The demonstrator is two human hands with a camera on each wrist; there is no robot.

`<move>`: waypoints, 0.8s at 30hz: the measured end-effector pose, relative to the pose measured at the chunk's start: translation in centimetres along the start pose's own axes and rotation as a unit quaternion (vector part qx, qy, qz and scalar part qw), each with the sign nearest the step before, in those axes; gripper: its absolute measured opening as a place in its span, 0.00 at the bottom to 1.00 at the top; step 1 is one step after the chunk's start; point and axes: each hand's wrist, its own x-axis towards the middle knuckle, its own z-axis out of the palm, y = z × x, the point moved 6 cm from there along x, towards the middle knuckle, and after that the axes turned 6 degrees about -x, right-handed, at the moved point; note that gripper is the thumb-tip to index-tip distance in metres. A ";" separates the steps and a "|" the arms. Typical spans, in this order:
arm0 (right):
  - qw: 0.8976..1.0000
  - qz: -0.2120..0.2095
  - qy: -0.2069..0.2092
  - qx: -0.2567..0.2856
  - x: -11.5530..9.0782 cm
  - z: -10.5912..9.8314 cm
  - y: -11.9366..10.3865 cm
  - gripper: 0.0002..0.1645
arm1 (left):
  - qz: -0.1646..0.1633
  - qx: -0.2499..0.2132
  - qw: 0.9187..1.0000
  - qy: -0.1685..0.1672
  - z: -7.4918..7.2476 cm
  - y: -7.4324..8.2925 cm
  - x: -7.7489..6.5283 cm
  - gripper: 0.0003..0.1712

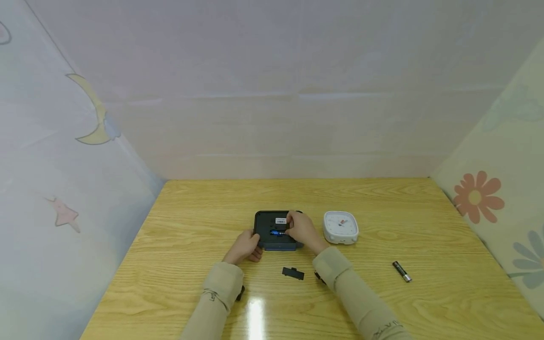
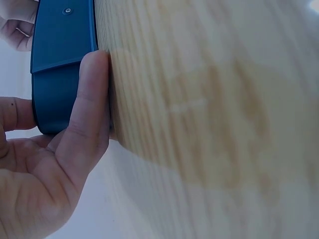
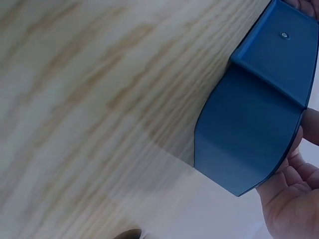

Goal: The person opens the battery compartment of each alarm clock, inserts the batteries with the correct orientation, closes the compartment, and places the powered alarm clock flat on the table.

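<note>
Screw (image 2: 68, 11) shows in wrist views only; left hand (image 1: 244, 246) grips black case (image 1: 264, 224); right hand (image 1: 303, 230) at blue battery (image 1: 276, 232), grip unclear

White clock (image 1: 341, 226) on wooden table (image 1: 195, 208); yellow moon (image 1: 100, 113) on left wall (image 1: 38, 151), red flower (image 1: 474, 197) on right wall (image 1: 518, 156).

- Type: enclosed tabletop station, apparently indoors; home or studio, cannot tell.
- Wood-grain table (image 1: 191, 208), walled on three visible sides.
- Back panel (image 1: 276, 132): pale, horizontally creased, like hung sheeting.
- Left panel (image 1: 25, 264): printed crescent moon (image 1: 100, 111), pink shape (image 1: 65, 215); nursery style.
- Right panel (image 1: 501, 146): coral flower (image 1: 474, 197), blue-grey flower (image 1: 531, 265).
</note>
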 end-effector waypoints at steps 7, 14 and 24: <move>1.000 0.020 -0.008 -0.002 0.1 0.3 0.2 0.11 | 0.002 0.002 1.000 0.000 -0.1 0.0 0.1 0.20; 1.000 -0.002 -0.009 -0.008 -0.2 0.2 0.1 0.07 | 0.002 -0.002 1.000 -0.001 0.1 -0.1 0.1 0.20; 0.998 -0.067 0.016 0.001 -1.2 -0.1 -0.1 0.05 | 0.005 0.003 1.000 0.004 0.0 0.0 0.0 0.20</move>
